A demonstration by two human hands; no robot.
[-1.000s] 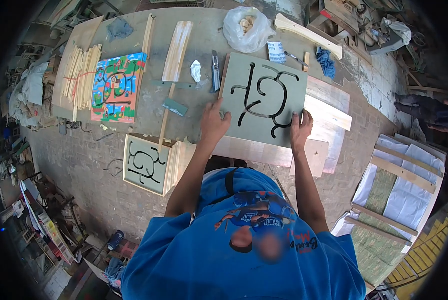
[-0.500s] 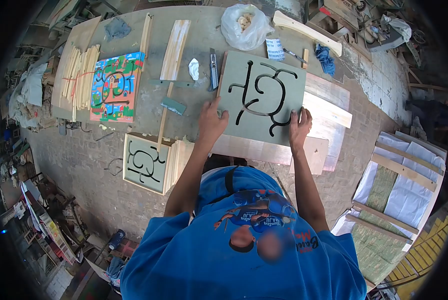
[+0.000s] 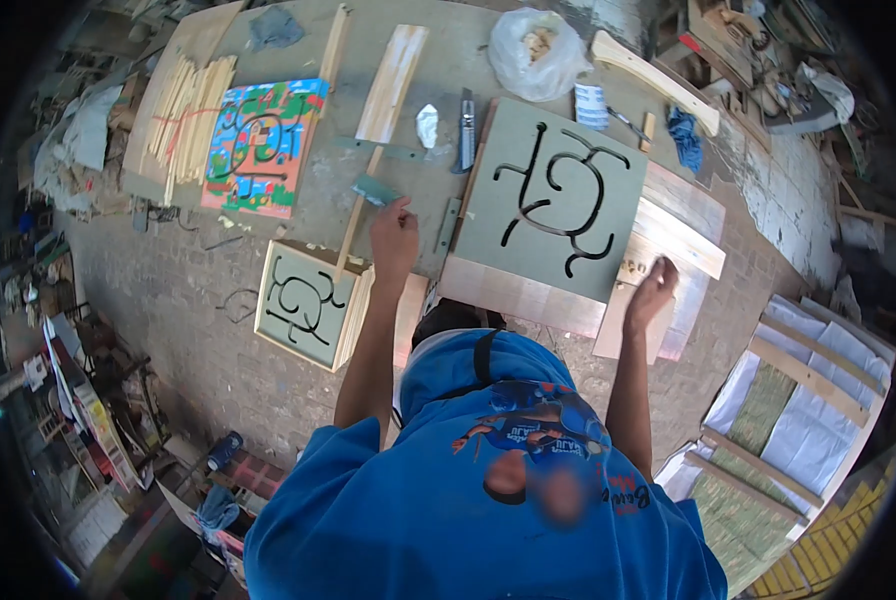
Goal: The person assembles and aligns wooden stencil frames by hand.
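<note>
A grey-green square panel (image 3: 568, 190) with curved dark grooves lies tilted on the bench in front of me. My left hand (image 3: 395, 240) is off to its left, fingers closed around the right end of a small green block (image 3: 372, 189). Just past the panel's lower right edge hovers my right hand (image 3: 652, 292), fingers loosely bent and apart, with nothing visible in them. Beneath it are pale wooden boards (image 3: 673, 235). A utility knife (image 3: 466, 130) and a crumpled white scrap (image 3: 427, 126) lie between the block and the panel.
A stack of framed grooved panels (image 3: 308, 305) stands at the bench's near left. Behind it are a colourful printed board (image 3: 265, 150) and a bundle of thin wood strips (image 3: 183, 125). A plastic bag (image 3: 538, 55) sits at the back. Wrapped boards (image 3: 778, 400) are at right.
Both hands have let go of the grooved panel. My left hand has moved left to the green block; my right hand has drawn away rightward and down. The camera view has shifted slightly.
</note>
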